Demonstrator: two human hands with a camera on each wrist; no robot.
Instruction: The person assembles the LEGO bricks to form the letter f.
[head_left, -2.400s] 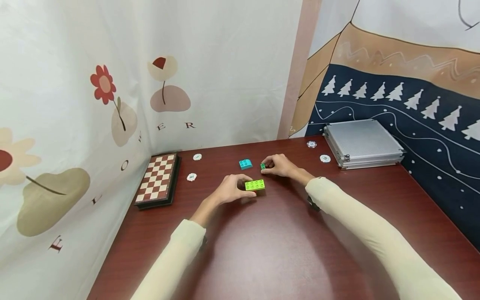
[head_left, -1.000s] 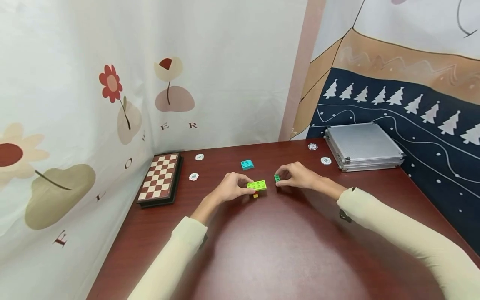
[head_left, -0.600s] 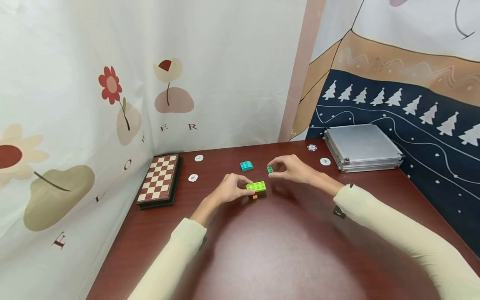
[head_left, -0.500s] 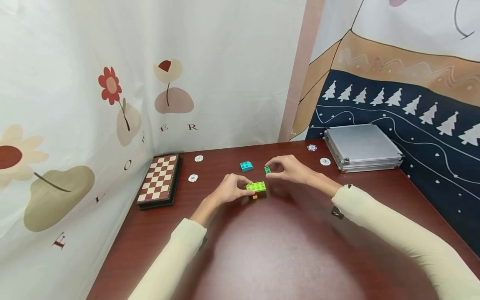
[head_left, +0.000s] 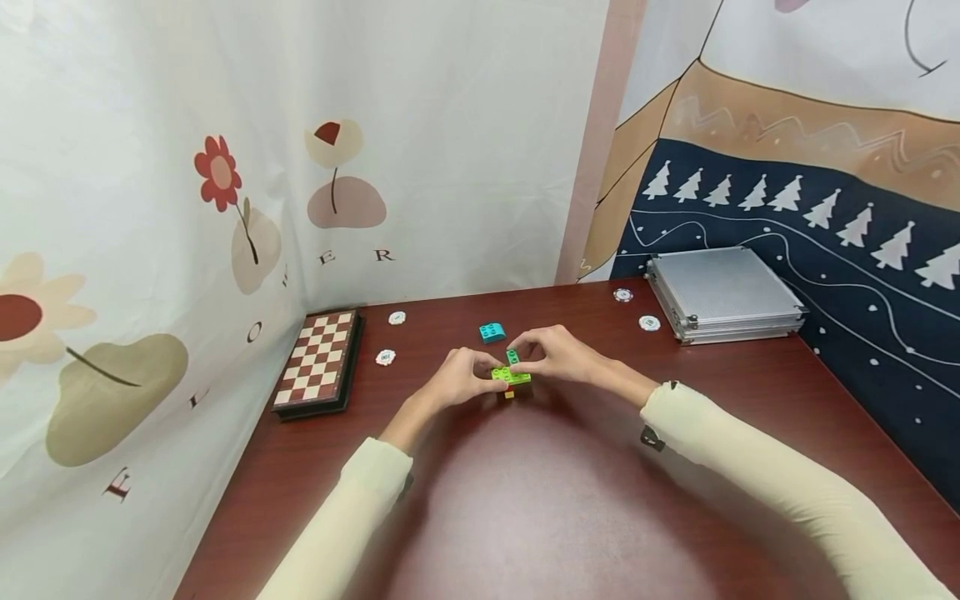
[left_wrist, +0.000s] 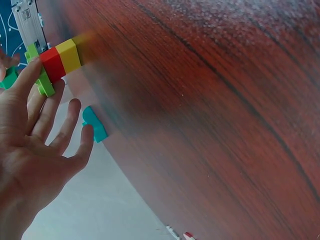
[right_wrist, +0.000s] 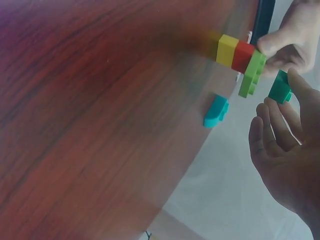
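Note:
My left hand [head_left: 460, 380] holds a lime-green building brick [right_wrist: 253, 73] by its end, between thumb and fingers. Under that brick sit a red brick [right_wrist: 242, 56] and a yellow brick [right_wrist: 227, 50], stacked down to the table. My right hand [head_left: 557, 356] pinches a small dark green brick [right_wrist: 280, 87]. In the right wrist view this brick hangs above the lime brick's studs with a gap between them. A turquoise brick with a curved side [head_left: 492, 332] lies on the table just behind both hands.
A chessboard box [head_left: 317, 359] lies at the left of the brown table [head_left: 555, 500]. Flat silver cases [head_left: 726, 292] are at the back right. Several poker chips, such as a white one [head_left: 386, 357], lie around. Printed curtains hang behind.
My right hand has carried the dark green brick left, from beside the lime brick to above it. The left hand stays nearly in place on the lime brick.

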